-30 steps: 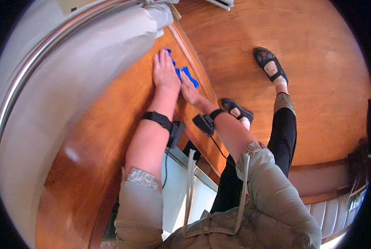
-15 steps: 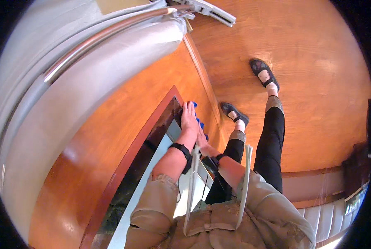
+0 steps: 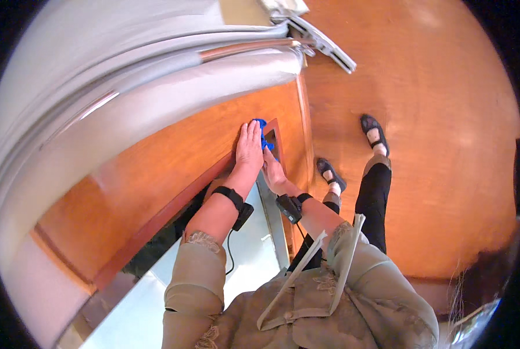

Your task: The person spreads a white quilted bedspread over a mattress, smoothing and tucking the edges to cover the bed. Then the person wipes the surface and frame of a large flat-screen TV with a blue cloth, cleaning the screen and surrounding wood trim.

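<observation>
A bunched blue cloth (image 3: 264, 135) lies against the wooden wall panel, at the corner of a reddish-brown frame (image 3: 213, 177). My left hand (image 3: 249, 144) is laid flat on the panel's edge, its straight fingers beside and partly over the cloth. Just right of it, my right hand (image 3: 275, 174) has its fingers bent around the lower part of the cloth, where some blue shows past them. Its fingertips are partly hidden. Both wrists wear black straps with small dark devices. Below the hands is a pale blue panel (image 3: 245, 250) within the frame.
A pale padded, curtain-like covering with a rail (image 3: 236, 51) curves along the upper left. A grey metal fitting (image 3: 324, 43) sticks out at its end. Orange-brown wood (image 3: 434, 145) fills the right side. A person's legs and dark shoes (image 3: 375, 131) show right of my hands.
Both hands have shifted left and up with the blue cloth, to the frame's top edge near its corner. The view has turned, and more of the pale blue panel shows.
</observation>
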### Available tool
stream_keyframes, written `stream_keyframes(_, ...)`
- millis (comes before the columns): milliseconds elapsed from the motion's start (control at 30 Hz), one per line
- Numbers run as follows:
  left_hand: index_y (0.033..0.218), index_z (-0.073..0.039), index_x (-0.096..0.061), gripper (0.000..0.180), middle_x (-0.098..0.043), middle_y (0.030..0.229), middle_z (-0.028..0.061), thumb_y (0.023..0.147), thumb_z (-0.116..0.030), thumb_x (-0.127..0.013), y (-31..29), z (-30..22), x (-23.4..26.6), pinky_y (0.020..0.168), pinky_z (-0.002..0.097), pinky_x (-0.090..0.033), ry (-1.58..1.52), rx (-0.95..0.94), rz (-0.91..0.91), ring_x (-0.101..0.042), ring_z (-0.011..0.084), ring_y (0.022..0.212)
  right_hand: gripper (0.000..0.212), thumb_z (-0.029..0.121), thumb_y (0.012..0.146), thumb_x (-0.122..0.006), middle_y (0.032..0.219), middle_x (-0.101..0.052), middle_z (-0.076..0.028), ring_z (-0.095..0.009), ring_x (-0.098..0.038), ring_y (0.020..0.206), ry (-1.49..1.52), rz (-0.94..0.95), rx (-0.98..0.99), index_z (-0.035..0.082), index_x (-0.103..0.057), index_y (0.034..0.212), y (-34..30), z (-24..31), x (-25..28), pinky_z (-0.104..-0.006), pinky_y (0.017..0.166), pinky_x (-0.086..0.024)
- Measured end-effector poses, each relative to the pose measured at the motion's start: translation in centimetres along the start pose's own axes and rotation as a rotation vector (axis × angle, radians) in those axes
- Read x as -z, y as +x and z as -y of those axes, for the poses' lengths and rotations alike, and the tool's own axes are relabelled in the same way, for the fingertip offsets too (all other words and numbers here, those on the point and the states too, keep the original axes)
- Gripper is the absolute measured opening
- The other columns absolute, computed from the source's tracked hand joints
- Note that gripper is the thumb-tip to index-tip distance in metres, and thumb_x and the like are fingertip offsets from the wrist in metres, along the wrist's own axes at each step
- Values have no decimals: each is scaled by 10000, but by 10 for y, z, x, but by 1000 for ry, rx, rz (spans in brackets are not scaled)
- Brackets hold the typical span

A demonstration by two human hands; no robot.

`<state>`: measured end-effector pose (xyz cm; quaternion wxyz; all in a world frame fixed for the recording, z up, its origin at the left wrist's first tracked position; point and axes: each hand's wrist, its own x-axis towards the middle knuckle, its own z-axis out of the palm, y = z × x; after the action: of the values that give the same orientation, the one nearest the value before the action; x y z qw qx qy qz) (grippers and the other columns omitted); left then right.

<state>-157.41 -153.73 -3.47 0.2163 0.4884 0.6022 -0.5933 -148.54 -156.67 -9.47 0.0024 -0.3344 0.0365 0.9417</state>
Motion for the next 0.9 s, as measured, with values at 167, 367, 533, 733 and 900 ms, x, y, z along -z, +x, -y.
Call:
stream_keyframes(167,1455,-74,-346,566,-229,1554,81,934,-286,-401,-63,51,31,1167,488,-57,-60,77,-58,-154,246,1442,494,-18,796,-588,1089,-593,-148,-265,-578,982,-247,32,46,25,-441,1265,45,-19,9,-342,877,-459)
stream_keyframes(367,1441,-47,-364,627,-254,1541,87,876,-294,-479,-158,82,20,1166,492,-61,-127,208,-61,-153,250,1438,233,201,934,-438,1015,-636,-81,-247,-612,898,99,28,-316,57,-558,1072,-19,21,-126,-413,805,-500)
stream_keyframes(533,1434,-28,-371,619,-244,1550,76,893,-317,-452,-201,98,15,1164,491,-57,-114,309,-187,-134,247,1445,217,160,916,-452,1054,-621,-88,-250,-588,993,-85,113,-329,59,-548,1083,-54,38,-187,-418,891,-461)
stream_keyframes(733,1325,14,-490,547,-431,1421,150,838,-234,-499,-235,76,-4,1143,461,-184,-411,373,-589,-269,285,1396,234,82,882,-489,1085,-606,-47,-178,-563,1027,-218,274,-234,70,-573,1100,-71,39,-171,-348,913,-434)
stream_keyframes(900,1247,14,-530,473,-520,1278,166,798,-135,-539,-276,45,-41,950,415,-380,-881,686,-1122,-469,310,1216,358,55,925,-503,1212,-556,-94,-179,-503,1168,-415,445,-21,-31,-498,1272,-137,10,-197,-306,994,-400)
